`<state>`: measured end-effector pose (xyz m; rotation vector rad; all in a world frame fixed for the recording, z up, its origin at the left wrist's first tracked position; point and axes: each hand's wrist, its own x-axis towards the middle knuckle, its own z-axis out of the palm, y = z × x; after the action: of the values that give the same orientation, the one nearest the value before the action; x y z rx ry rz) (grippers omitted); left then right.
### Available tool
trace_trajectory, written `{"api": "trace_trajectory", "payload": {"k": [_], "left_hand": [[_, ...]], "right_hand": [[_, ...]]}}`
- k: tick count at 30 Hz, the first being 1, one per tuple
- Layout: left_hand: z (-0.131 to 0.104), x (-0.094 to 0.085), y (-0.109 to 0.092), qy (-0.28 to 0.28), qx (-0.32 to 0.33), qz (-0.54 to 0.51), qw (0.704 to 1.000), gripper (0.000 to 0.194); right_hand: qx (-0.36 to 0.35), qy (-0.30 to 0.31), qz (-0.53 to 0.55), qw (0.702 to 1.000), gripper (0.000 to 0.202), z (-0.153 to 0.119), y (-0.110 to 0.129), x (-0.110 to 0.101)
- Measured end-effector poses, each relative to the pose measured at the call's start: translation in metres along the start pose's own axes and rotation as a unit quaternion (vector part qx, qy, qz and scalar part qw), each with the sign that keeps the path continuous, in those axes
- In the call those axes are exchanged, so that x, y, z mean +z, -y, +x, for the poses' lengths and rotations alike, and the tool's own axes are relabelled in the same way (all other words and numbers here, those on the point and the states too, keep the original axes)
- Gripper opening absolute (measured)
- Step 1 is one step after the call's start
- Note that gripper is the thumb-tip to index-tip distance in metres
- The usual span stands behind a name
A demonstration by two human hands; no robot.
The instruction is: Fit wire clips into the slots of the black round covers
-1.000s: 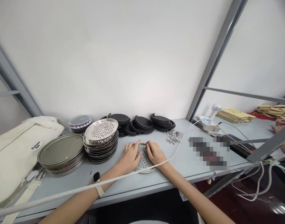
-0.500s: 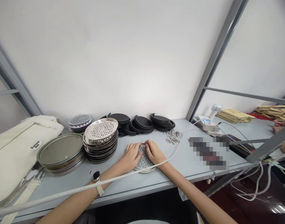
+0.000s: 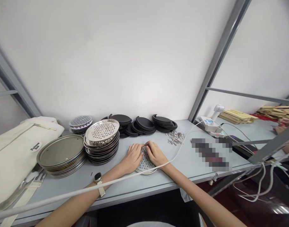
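The perforated disc [image 3: 146, 163] lies near the front edge of the grey tabletop [image 3: 125, 186]. The left hand [image 3: 132, 156] rests on its left side, fingers together, thumb over the holes; the right hand [image 3: 156, 153] curls narrowly on its right side, both grips meeting at the far rim. Beyond sit black round pieces [image 3: 144, 123]; leftward, a stack of perforated discs [image 3: 102, 130].

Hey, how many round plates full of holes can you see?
3: a loose plate under your left hand and right hand, the top plate of the silver stack, and the top one of the smaller stack behind it. More may be hidden.
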<state>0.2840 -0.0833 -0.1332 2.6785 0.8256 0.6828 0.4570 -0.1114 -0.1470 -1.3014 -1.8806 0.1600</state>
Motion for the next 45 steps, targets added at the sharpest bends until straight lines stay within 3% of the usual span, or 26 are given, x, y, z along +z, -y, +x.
{"api": "trace_trajectory", "payload": {"k": [29,39,45], "left_hand": [[0.001,0.001,0.000,0.013,0.003,-0.021,1.000,0.030],[-0.001,-0.003,-0.004,0.017,0.013,-0.012,1.000,0.032],[-0.010,-0.003,-0.011,-0.001,0.018,0.037,0.999,0.051]], "right_hand": [[0.011,0.009,0.009,1.000,0.019,-0.001,0.001,-0.001],[0.019,-0.034,-0.055,0.998,0.023,-0.003,0.002,0.000],[0.029,-0.010,-0.079,0.996,0.027,0.003,-0.002,-0.001]]}}
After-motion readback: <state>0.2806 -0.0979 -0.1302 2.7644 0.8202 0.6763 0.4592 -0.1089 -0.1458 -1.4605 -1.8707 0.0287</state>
